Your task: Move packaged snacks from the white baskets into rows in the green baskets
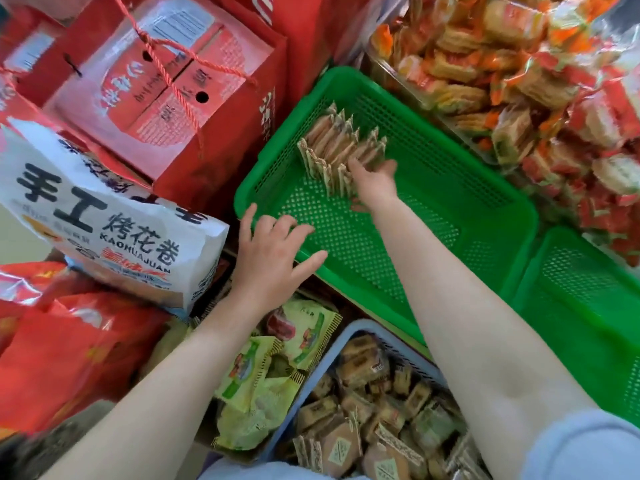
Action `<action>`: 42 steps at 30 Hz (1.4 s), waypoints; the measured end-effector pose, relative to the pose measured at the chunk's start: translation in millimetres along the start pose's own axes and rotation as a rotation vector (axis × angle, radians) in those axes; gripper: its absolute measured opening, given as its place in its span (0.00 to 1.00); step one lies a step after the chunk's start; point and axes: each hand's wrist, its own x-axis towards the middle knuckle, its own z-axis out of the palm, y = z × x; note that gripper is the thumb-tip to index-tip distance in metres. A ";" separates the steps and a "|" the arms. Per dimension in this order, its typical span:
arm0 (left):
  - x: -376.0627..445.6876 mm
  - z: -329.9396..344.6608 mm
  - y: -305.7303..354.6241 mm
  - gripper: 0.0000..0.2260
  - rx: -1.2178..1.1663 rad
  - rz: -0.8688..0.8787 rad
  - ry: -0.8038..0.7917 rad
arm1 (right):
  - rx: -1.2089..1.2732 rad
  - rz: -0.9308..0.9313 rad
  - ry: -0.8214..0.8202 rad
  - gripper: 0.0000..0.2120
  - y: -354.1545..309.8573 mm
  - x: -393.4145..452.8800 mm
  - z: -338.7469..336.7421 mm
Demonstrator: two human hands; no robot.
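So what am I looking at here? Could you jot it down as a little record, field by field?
place: a crowded stock of packaged snacks, seen from above
target basket: green basket, mostly bare floor
row so far: brown snack packets standing on edge in its far-left corner
right hand: fingers against the near end of the row
left hand: spread open over the basket's near-left rim, holding nothing
source: white basket below, full of loose brown packets
second green basket: at right, no packets visible in it
nearby: red gift boxes, white bag
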 end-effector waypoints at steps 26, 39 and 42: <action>-190.8 4.1 44.5 0.20 -0.058 0.001 -0.093 | -0.272 0.045 -0.297 0.11 266.1 -255.0 -63.7; -242.9 37.5 25.5 0.26 0.055 0.089 -0.315 | -0.639 -0.031 -0.310 0.52 318.8 -298.7 -19.2; -240.5 31.4 28.5 0.25 -0.023 0.074 -0.317 | -0.479 0.013 -0.224 0.45 318.7 -297.9 -26.9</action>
